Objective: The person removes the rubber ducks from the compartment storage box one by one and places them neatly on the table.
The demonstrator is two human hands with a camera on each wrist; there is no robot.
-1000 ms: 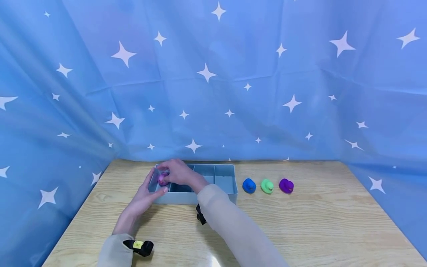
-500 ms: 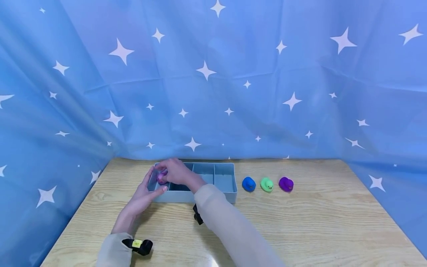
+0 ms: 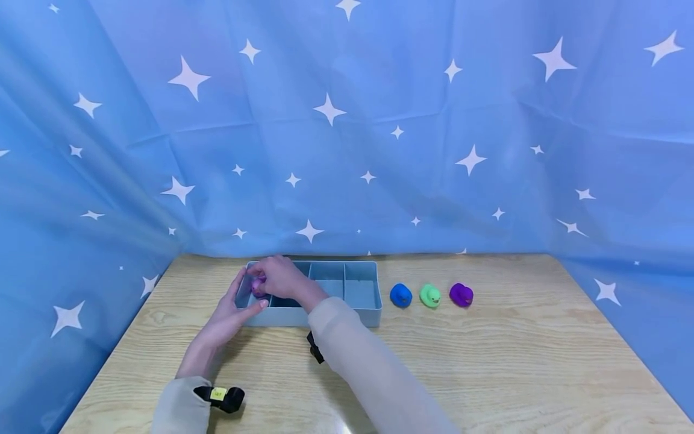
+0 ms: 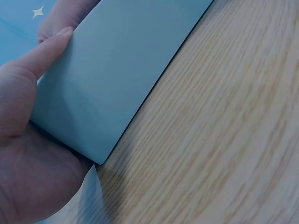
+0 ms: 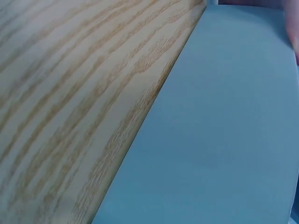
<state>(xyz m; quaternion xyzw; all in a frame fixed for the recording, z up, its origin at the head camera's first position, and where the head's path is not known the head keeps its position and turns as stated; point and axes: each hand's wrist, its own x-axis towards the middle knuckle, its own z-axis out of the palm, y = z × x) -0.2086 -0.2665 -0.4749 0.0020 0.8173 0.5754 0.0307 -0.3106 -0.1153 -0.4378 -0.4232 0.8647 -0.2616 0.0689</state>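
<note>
A grey-blue box [image 3: 331, 317] with a row of compartments rests near the back of the table. My left hand [image 3: 226, 314] grips its left end, the thumb at the front rim and the fingers along the side. The left wrist view shows that hand [image 4: 18, 100] wrapped around the corner of the box [image 4: 121, 79]. Reaching into the leftmost compartment, my right hand [image 3: 283, 278] pinches a pinkish-purple rubber duck [image 3: 257, 287], partly covered by the fingers. In the right wrist view the front wall of the box [image 5: 210, 121] fills much of the frame.
Right of the box, a blue duck [image 3: 400, 295], a light green duck [image 3: 430, 295] and a dark purple duck [image 3: 461, 295] stand in a row on the wooden table [image 3: 515, 361]. Behind the table hangs a blue star-patterned cloth [image 3: 412, 181].
The head view has shifted slightly, so everything sits a little further left and higher. Both hands stay at the box's left end, with the right still holding the duck in the leftmost compartment.
</note>
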